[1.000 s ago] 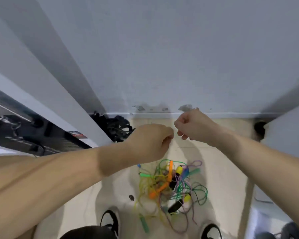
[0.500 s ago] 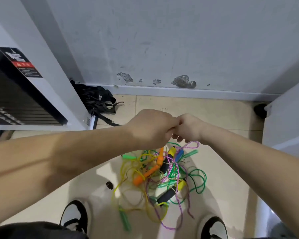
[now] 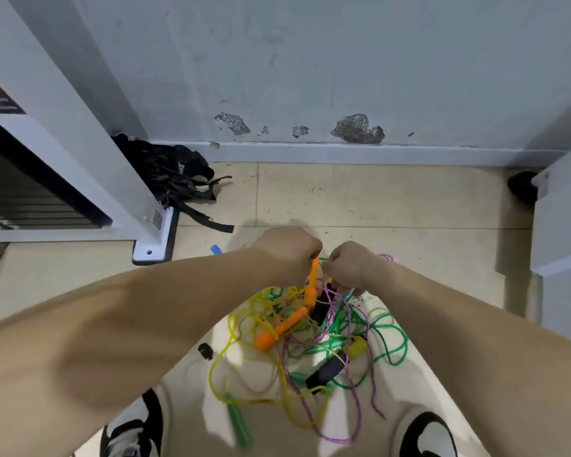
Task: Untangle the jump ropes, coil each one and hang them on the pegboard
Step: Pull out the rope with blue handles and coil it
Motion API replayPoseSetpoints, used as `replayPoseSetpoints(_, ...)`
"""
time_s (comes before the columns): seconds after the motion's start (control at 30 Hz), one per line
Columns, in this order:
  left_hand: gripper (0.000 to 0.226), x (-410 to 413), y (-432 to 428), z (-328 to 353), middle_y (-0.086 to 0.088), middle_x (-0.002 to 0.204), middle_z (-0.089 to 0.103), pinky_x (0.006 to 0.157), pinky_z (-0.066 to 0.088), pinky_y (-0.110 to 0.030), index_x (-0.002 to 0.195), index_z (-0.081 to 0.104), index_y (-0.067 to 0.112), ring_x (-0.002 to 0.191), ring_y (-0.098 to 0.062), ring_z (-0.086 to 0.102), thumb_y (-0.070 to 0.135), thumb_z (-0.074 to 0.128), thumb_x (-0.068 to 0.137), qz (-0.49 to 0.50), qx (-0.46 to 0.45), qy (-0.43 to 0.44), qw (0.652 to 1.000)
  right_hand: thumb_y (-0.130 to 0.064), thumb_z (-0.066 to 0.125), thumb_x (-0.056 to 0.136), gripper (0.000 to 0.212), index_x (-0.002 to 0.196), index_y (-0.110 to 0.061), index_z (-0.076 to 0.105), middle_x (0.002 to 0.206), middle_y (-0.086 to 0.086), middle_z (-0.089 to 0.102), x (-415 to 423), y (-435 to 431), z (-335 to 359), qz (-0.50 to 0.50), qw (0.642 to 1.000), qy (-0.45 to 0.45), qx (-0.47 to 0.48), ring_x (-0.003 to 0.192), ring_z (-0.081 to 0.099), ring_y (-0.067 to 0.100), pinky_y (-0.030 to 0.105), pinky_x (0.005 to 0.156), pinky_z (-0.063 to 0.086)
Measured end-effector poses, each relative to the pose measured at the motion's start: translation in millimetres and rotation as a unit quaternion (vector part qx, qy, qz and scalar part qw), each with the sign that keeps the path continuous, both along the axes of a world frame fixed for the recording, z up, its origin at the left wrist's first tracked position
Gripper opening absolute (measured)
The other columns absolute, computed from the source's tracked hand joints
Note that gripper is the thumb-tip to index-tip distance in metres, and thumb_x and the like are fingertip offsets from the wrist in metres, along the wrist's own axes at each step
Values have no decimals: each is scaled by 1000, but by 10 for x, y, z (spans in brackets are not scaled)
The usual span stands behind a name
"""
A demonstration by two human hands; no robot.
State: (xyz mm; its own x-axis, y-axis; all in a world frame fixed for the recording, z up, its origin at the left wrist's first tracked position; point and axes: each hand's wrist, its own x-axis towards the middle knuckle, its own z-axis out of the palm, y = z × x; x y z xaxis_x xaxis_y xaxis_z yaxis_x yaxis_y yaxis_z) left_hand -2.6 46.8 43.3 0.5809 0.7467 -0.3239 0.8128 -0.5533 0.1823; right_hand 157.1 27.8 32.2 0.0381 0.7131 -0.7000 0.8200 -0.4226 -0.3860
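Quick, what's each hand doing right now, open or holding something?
Left hand: closed, gripping the top of the orange handle.
Right hand: closed, pinching cord from the jump rope tangle; which rope cannot be told.

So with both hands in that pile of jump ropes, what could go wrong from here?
1. The left hand grips the upper orange handle while the right hand pinches into the tangle. Other cords crowd that handle, so pulling the hands apart may tighten knots rather than free it.
2. A yellow loop and a purple cord lie close to the shoes; a step could snag them.
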Motion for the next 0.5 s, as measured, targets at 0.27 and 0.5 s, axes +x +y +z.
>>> replayPoseSetpoints(0.27, 14, 384, 274, -1063, -1, 98, 60, 69, 56, -41, 106, 63, 24, 88, -27, 63, 23, 56, 94, 51, -121, 60, 989, -2, 48, 89, 11, 88, 2, 58, 75, 19, 57, 112, 156, -775, -11, 1000, 2, -20, 62, 49, 25, 29, 58, 40)
replayPoseSetpoints(0.5, 64, 352, -21, -1541, -2, 107, 46, 63, 39, -35, 150, 42, 41, 87, -25, 48, 9, 54, 96, 39, -196, 73, 977, -1, 43, 100, 39, 133, -8, 63, 105, 8, 59, 260, 6, -1032, 17, 994, 70, -85, 88, 58, 26, 18, 50, 41)
